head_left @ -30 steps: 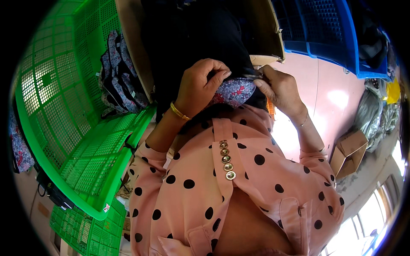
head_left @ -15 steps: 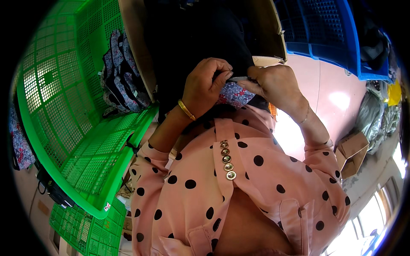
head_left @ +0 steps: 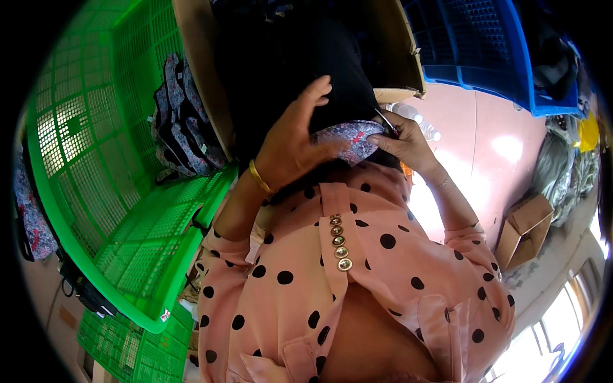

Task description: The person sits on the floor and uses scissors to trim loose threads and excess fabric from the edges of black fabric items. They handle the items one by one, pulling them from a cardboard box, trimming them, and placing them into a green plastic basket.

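A curved, padded-looking fabric piece (head_left: 354, 145) with a blue, red and white floral print lies across my lap. My right hand (head_left: 408, 142) grips its right end between thumb and fingers. A thin, pointed metal tool (head_left: 385, 121) also sticks out at that hand; its exact kind is unclear. My left hand (head_left: 290, 143), with a gold bangle at the wrist, is open at the piece's left end. Its fingers point up and its thumb side lies across the print, slightly blurred. Black cloth (head_left: 300, 64) covers my lap beneath.
A cardboard box (head_left: 418, 73) stands ahead, around the dark cloth. At left, a green plastic crate (head_left: 128, 236) holds several floral pieces with black parts (head_left: 182, 127). A blue crate (head_left: 520, 57) stands at right, beyond clear plastic bottles (head_left: 418, 121) and a small open carton (head_left: 527, 230).
My left hand has let go of the floral piece, spread its fingers and moved slightly left. My right hand has shifted down a little, and the metal tool now shows plainly.
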`<state>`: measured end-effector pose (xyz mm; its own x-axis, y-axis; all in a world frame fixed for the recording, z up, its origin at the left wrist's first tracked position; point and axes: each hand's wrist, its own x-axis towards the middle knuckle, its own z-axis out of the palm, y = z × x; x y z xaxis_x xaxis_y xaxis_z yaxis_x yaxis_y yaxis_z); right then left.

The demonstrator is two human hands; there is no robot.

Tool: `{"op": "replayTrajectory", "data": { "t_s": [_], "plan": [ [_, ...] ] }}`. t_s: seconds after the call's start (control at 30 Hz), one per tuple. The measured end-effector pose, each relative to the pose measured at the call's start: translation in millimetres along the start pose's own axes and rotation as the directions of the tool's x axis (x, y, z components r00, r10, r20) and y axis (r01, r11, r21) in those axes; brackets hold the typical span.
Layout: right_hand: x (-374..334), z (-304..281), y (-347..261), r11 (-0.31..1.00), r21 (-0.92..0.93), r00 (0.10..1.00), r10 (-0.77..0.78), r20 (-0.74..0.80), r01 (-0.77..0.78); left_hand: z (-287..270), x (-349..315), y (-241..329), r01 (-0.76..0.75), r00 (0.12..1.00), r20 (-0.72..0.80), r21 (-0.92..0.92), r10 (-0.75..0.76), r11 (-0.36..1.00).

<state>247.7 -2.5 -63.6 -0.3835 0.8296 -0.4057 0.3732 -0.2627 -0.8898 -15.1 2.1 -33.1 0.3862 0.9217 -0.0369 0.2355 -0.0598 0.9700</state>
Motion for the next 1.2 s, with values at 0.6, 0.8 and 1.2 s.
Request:
{"op": "replayTrajectory", "data": {
  "t_s": [0.6,0.8,1.2],
  "plan": [
    [45,22,-115,0.876,-0.146,0.87,-0.478,-0.124,0.46,-43,28,25,0.032,0.937,-0.225,-0.706,-0.268,0.707],
    [63,29,-113,0.811,-0.182,0.784,-0.585,-0.209,0.556,-37,20,17,-0.006,0.906,-0.3,-0.713,-0.297,0.701],
    [57,13,-108,0.917,0.324,0.968,-0.185,-0.172,0.233,-33,12,17,-0.13,0.848,-0.366,-0.845,-0.383,0.518]
  ]
}}
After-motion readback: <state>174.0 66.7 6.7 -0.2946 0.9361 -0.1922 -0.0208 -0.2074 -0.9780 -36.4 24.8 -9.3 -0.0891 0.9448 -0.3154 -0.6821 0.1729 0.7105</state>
